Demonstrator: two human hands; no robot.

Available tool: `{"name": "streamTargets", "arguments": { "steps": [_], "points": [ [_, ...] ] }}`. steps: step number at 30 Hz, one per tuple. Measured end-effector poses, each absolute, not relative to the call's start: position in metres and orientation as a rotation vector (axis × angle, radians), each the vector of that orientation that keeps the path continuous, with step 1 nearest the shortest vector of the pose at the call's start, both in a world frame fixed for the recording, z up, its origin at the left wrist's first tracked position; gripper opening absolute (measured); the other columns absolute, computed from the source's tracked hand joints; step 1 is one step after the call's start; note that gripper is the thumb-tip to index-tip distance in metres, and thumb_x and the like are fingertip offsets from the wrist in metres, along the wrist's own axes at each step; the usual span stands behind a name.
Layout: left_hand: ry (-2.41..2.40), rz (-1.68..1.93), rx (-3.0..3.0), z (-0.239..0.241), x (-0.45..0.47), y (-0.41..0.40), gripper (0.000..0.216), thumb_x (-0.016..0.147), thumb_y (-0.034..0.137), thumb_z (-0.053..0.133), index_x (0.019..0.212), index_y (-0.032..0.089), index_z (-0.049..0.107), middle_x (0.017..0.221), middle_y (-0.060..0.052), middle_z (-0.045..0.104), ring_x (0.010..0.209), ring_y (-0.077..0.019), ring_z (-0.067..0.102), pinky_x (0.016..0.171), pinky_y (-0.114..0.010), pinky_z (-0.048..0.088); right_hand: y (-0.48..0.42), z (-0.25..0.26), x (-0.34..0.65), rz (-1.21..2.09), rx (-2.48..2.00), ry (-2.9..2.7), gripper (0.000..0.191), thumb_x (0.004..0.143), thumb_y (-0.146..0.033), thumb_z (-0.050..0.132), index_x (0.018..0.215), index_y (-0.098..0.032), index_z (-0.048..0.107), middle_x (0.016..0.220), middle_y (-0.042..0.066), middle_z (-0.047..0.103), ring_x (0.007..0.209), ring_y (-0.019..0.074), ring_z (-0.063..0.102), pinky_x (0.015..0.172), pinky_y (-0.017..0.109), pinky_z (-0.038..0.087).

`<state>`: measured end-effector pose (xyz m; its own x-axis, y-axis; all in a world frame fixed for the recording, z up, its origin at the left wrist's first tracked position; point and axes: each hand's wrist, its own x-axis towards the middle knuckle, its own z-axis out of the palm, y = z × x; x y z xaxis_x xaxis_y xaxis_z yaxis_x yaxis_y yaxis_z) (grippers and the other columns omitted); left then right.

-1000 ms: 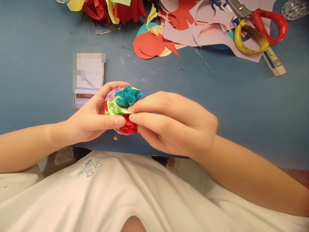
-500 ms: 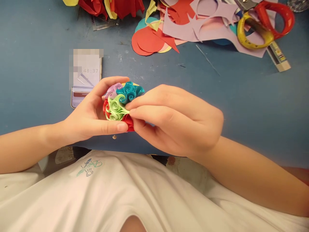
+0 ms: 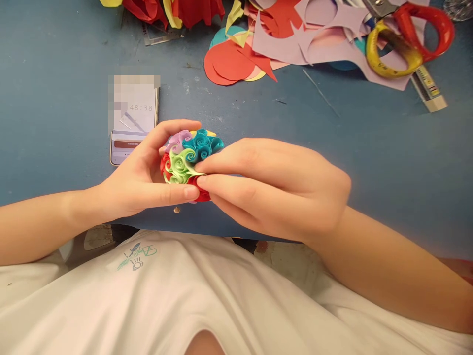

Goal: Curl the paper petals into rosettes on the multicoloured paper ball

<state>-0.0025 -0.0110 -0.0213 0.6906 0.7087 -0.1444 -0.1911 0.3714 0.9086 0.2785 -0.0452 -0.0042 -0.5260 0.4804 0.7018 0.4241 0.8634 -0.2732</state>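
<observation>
We hold the ball of rolled paper flowers (image 3: 186,158) just above the near edge of the blue tabletop (image 3: 55,98). Our left hand (image 3: 142,180) cups it, fingers (image 3: 173,129) curled over its far side and thumb under. Our right hand (image 3: 281,185) pinches its right side with closed fingers (image 3: 218,165). A phone (image 3: 133,125) lies just beyond, scissors (image 3: 404,37) at the far right corner

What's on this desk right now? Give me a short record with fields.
Left hand: cups a paper flower ball
Right hand: fingertips pinch the ball's right side
Ball colours: teal, green, red, lilac, some yellow
Table: blue
Phone: flat, behind the left hand
Paper scraps: far edge, red and lilac
Scissors: on the scraps, red and yellow handles
</observation>
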Motion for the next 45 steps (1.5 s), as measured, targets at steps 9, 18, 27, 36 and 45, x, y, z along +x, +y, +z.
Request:
{"name": "streamTargets", "arguments": {
  "steps": [9, 18, 27, 36, 45],
  "points": [
    [0.629, 0.653, 1.127, -0.012, 0.007, -0.011, 0.075, 0.090, 0.028, 0.116, 0.157, 0.036, 0.083, 0.161, -0.008, 0.085, 0.123, -0.0323, 0.094, 0.098, -0.040, 0.083, -0.038, -0.005, 0.281, -0.018, -0.566, -2.259, 0.039, 0.133, -0.016, 0.059, 0.107, -0.028, 0.085, 0.099, -0.003, 0.086, 0.093, 0.0135, 0.085, 0.084, 0.029, 0.077],
    [0.623, 0.658, 1.074, -0.019, -0.003, -0.009, 0.080, 0.095, 0.032, 0.114, 0.166, 0.038, 0.078, 0.146, -0.002, 0.091, 0.102, -0.0246, 0.094, 0.072, -0.024, 0.076, -0.044, -0.001, 0.282, 0.236, -0.562, -2.197, 0.035, 0.132, -0.013, 0.061, 0.143, -0.031, 0.088, 0.143, 0.002, 0.099, 0.125, 0.0170, 0.097, 0.118, 0.031, 0.082],
    [0.629, 0.600, 1.041, -0.016, -0.012, -0.010, 0.096, 0.097, 0.034, 0.118, 0.176, 0.041, 0.065, 0.134, -0.003, 0.095, 0.103, -0.0310, 0.099, 0.085, -0.036, 0.080, -0.037, -0.006, 0.283, 0.299, -0.608, -2.086, 0.020, 0.126, -0.014, 0.072, 0.137, -0.027, 0.081, 0.118, 0.000, 0.097, 0.097, 0.0138, 0.093, 0.099, 0.027, 0.081],
    [0.553, 0.622, 1.131, -0.033, -0.013, -0.002, 0.106, 0.087, 0.049, 0.119, 0.175, 0.043, 0.061, 0.128, 0.000, 0.089, 0.099, -0.0277, 0.092, 0.082, -0.034, 0.079, -0.035, -0.017, 0.271, 0.079, -0.692, -2.061, 0.015, 0.126, -0.019, 0.081, 0.141, -0.022, 0.080, 0.118, 0.004, 0.091, 0.101, 0.0195, 0.086, 0.096, 0.039, 0.079],
    [0.594, 0.801, 1.093, -0.033, -0.006, -0.008, 0.087, 0.096, 0.047, 0.116, 0.172, 0.051, 0.075, 0.161, -0.002, 0.085, 0.131, -0.0351, 0.093, 0.107, -0.049, 0.085, -0.035, -0.019, 0.269, 0.074, -0.739, -2.031, 0.020, 0.124, -0.009, 0.075, 0.115, -0.026, 0.079, 0.108, -0.001, 0.086, 0.093, 0.0165, 0.076, 0.081, 0.033, 0.066]
  ]
}}
